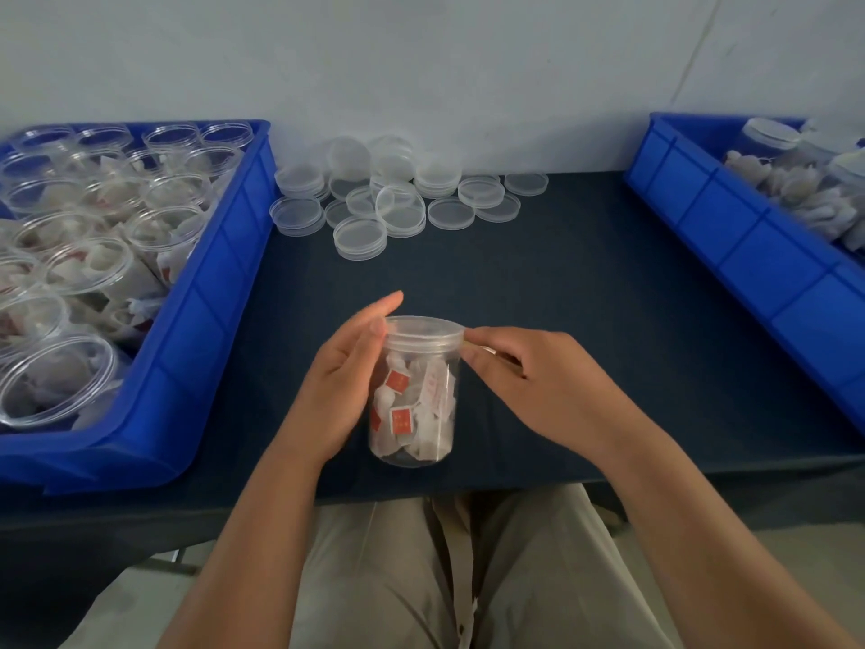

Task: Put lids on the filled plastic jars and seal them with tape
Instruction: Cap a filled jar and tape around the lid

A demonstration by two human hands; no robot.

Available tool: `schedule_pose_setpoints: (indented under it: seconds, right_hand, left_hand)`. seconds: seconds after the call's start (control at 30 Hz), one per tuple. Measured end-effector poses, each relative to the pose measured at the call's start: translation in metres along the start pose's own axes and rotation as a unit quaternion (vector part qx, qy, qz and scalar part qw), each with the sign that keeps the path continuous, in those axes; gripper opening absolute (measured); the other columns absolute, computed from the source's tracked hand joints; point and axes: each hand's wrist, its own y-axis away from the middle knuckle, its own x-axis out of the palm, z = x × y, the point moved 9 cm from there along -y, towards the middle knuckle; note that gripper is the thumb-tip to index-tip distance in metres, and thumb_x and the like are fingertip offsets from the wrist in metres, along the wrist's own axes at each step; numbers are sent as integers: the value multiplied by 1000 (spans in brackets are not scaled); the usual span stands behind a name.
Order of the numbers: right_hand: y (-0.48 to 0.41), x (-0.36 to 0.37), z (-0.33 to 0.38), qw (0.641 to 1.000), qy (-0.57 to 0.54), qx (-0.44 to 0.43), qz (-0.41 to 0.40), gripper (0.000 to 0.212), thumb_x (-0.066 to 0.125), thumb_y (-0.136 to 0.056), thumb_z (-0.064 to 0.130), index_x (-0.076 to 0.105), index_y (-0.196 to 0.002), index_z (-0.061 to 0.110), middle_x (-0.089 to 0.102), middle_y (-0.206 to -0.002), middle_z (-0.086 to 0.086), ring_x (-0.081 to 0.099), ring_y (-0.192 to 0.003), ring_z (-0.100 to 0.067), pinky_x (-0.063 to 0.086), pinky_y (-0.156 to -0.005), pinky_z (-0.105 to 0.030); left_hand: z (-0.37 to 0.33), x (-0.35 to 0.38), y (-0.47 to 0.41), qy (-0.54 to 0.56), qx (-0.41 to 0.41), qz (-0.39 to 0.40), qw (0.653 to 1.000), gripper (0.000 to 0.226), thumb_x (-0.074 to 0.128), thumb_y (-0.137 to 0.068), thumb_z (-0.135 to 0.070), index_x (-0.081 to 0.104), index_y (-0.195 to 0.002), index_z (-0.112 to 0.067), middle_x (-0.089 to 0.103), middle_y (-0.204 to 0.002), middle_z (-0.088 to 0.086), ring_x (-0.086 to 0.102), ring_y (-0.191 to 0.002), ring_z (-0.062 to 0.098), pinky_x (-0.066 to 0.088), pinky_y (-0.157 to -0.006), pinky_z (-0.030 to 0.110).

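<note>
While right fingers (pixel 483 338) pinch lid (pixel 423 331), jar's (pixel 433 442) red tags (pixel 398 380) illegible

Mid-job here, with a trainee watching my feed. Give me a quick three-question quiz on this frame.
1. True or false: the jar held by the left hand has its lid on.
2. What is the right hand doing? A) pinching at the lid's rim B) lying flat on top of the lid C) gripping the jar's base
3. Fill in: the open, unlidded jars stand in the blue bin on the person's ____ side.

Key: 1 true; 2 A; 3 left.
</note>
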Motion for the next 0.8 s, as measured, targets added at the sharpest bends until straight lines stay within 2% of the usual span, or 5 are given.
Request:
schedule_pose_setpoints:
  seconds: [0.17, 0.27, 0.5, 0.7, 0.8]
  right_hand:
    - [15, 5, 24, 997, 63, -30, -12, 43, 39, -108, 56, 64, -140, 41, 75, -108, 15, 68, -94, -6, 58, -80, -29]
    - [18, 6, 28, 997, 67, -19, -40, 42, 38, -108, 55, 69, -128, 36, 73, -93, 9, 67, -82, -11, 58, -72, -35]
    - [13, 16, 21, 1000, 11, -21, 6, 49, 35, -103, 65, 53, -143, 44, 69, -95, 19, 64, -82, 0, 50, -66, -18]
    - [7, 11, 8, 998, 16, -48, 43, 36, 33, -105, 60, 47, -137, 54, 65, -83, 17, 63, -81, 3, 44, -55, -18]
    - [1, 4, 7, 996, 25, -61, 57, 32, 33, -104, 60, 48, -132, 55, 68, -101, 20, 63, -89, 2, 51, -66, -19]
  left_hand:
    - [-14, 0, 9, -97, 22, -77, 992, 79, 68, -63, -83, 52, -133, -51, 60, -127, -25, 61, -115, -6, 51, -86, 18]
    - [-22, -3, 13, -118, 46, -112, 985, 87, 66, -69, -86, 40, -147, -57, 55, -123, -42, 56, -115, -16, 49, -89, 17]
    - [-26, -2, 9, -133, 62, -112, 983, 59, 71, -68, -82, 47, -119, -62, 56, -117, -43, 61, -105, -14, 51, -73, 15]
    - [-20, -8, -3, -93, 41, -72, 992, 51, 72, -69, -74, 55, -114, -56, 65, -114, -32, 68, -99, -7, 55, -67, 14]
    - [-13, -7, -8, -47, 14, -50, 998, 42, 67, -71, -74, 60, -107, -54, 69, -107, -26, 71, -93, -1, 54, -67, 13]
